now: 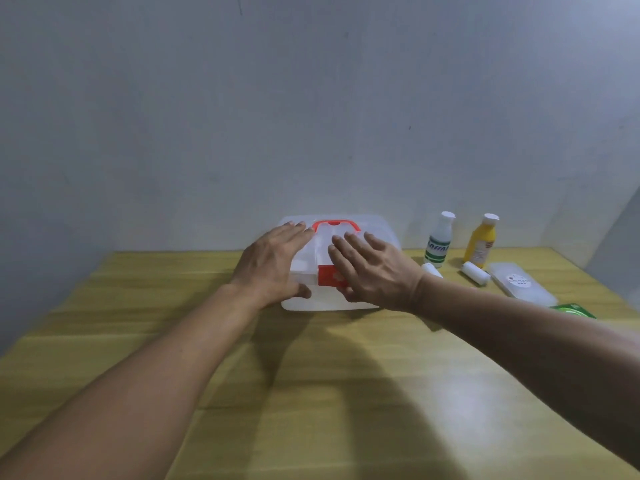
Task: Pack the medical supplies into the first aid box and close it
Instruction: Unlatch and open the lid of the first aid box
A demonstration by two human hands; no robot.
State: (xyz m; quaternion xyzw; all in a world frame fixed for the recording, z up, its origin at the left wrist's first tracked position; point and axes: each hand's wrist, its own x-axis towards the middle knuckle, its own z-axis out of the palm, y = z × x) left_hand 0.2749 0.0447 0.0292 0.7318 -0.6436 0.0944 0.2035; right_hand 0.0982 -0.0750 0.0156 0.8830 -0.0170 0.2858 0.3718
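On the closed first aid box (pixel 377 233), left hand (pixel 273 261) and right hand (pixel 374 268) rest flat, fingers straight.

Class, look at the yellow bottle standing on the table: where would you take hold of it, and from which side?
Grip the yellow bottle round its straight body, below the white cap. It stands upright, so come in level from the front; the right hand is nearer. Probably easiest.

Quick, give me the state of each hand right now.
Left hand: open, fingers straight, lying on the first aid box lid.
Right hand: open, fingers straight, also on the lid.
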